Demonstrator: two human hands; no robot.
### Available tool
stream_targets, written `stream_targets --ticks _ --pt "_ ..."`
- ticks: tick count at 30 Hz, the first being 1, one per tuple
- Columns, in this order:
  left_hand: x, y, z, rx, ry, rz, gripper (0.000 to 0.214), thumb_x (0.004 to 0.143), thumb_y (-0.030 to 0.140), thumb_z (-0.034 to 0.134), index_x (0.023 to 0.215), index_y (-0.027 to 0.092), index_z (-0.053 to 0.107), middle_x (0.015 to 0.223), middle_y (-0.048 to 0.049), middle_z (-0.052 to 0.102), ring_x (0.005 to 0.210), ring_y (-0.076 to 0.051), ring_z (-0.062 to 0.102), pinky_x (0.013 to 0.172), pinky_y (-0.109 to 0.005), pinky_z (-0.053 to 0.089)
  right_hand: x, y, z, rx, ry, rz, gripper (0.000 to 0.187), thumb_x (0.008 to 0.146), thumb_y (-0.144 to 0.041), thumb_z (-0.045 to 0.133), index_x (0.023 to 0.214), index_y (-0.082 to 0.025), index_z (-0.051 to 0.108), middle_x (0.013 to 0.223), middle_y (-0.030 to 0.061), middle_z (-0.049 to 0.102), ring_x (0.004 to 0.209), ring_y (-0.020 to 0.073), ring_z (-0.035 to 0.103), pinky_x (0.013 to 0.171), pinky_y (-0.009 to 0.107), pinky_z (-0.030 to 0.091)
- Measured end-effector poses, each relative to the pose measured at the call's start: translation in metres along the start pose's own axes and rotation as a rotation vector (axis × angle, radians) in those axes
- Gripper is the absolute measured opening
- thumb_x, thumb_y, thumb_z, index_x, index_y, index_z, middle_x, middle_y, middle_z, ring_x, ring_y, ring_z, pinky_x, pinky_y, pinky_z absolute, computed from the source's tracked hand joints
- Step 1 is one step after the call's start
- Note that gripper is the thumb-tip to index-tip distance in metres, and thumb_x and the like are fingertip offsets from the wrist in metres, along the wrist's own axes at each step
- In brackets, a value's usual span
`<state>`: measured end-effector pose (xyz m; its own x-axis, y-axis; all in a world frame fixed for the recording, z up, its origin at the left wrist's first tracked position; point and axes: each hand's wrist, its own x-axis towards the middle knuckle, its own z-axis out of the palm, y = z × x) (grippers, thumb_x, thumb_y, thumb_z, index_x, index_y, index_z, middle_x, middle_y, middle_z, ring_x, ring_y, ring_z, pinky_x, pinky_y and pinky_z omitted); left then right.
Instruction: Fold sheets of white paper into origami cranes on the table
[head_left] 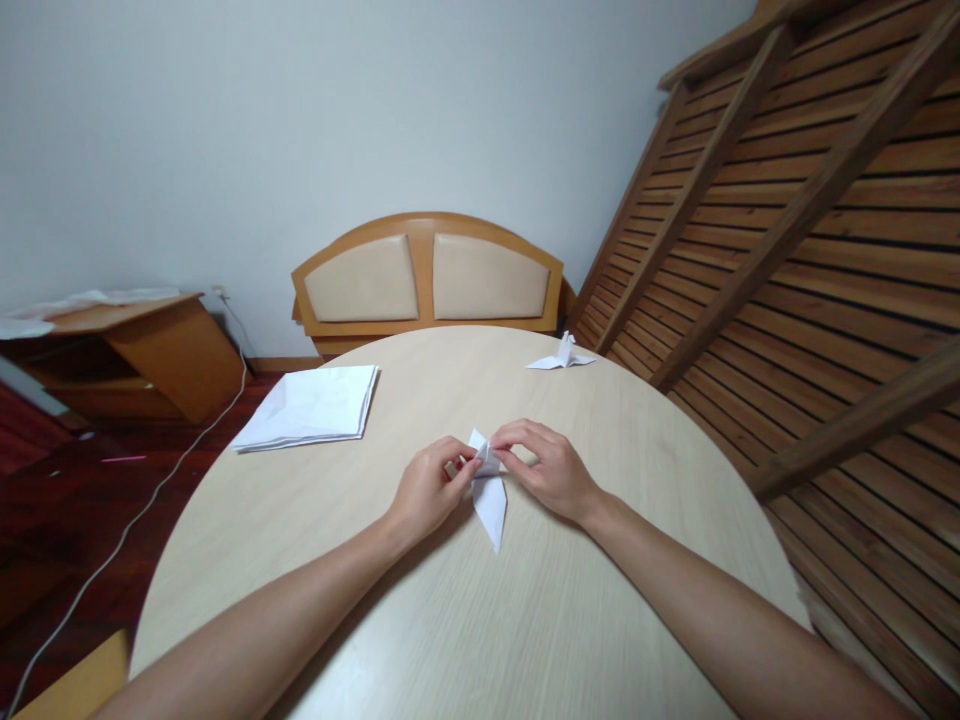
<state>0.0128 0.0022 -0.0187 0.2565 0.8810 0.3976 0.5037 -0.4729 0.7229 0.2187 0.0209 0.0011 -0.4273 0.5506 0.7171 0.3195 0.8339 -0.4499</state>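
Observation:
Between my two hands is a white folded paper crane (490, 505), one pointed wing spread toward me and another tip pointing away. My left hand (433, 485) pinches its left side with thumb and forefinger. From the right, my right hand (547, 468) pinches a narrow upright part near the top of the folds. The fingers hide part of the crane's middle. Farther back on the right of the table, a second white paper crane (564, 354) stands with its wings spread, apart from both hands.
A stack of white paper (319, 405) lies at the left on the round wooden table (600, 620). Behind the table stands a padded headboard (424, 270). Wooden slats (810, 220) lean along the right. A low cabinet (165, 355) and a white cable (161, 485) are at the left.

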Motion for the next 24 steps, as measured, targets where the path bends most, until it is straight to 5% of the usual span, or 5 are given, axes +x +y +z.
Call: stream_targets --ticks 24 --pt "0.0011 0.0033 0.0000 0.014 -0.023 0.007 0.018 0.094 0.029 0.057 0.090 0.018 0.071 0.083 -0.0042 0.068 0.072 -0.015 0.060 0.057 -0.022 0.043 -0.0026 0.0025 0.0006 0.043 -0.005 -0.014 0.019 0.094 -0.010 0.054 0.105 -0.023 0.062 0.098 0.0044 0.067 0.093 0.0176 0.065 0.082 0.033 0.055"
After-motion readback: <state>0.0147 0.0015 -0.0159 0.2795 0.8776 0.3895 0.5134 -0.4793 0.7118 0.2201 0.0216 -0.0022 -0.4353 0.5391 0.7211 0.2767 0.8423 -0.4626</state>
